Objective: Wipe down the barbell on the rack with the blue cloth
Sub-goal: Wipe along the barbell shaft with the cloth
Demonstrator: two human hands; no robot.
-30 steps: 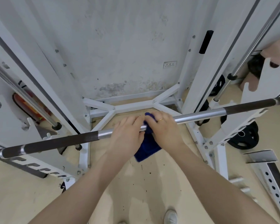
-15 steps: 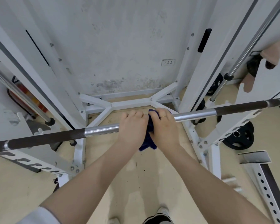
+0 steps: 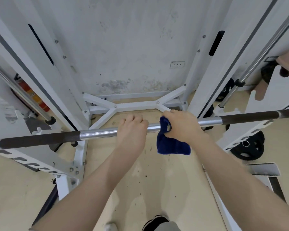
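Note:
The barbell (image 3: pixel 97 132) lies across the white rack, running from lower left to upper right, with a shiny middle section and dark knurled sections on both sides. My left hand (image 3: pixel 132 129) is closed around the shiny section, bare on the metal. A hand's width to its right, my right hand (image 3: pixel 182 125) presses the blue cloth (image 3: pixel 170 144) around the bar. Most of the cloth hangs below the bar in a loose fold.
White rack uprights (image 3: pixel 205 67) stand at left and right, with a white floor brace (image 3: pixel 137 105) behind the bar. Chrome guide rods (image 3: pixel 260 52) slant along both sides. A black weight plate (image 3: pixel 249 147) lies on the floor at right. My shoes (image 3: pixel 155 222) show at the bottom edge.
My right hand has slid to the right along the bar with the cloth, opening a gap from my left hand. More cloth now hangs below the bar.

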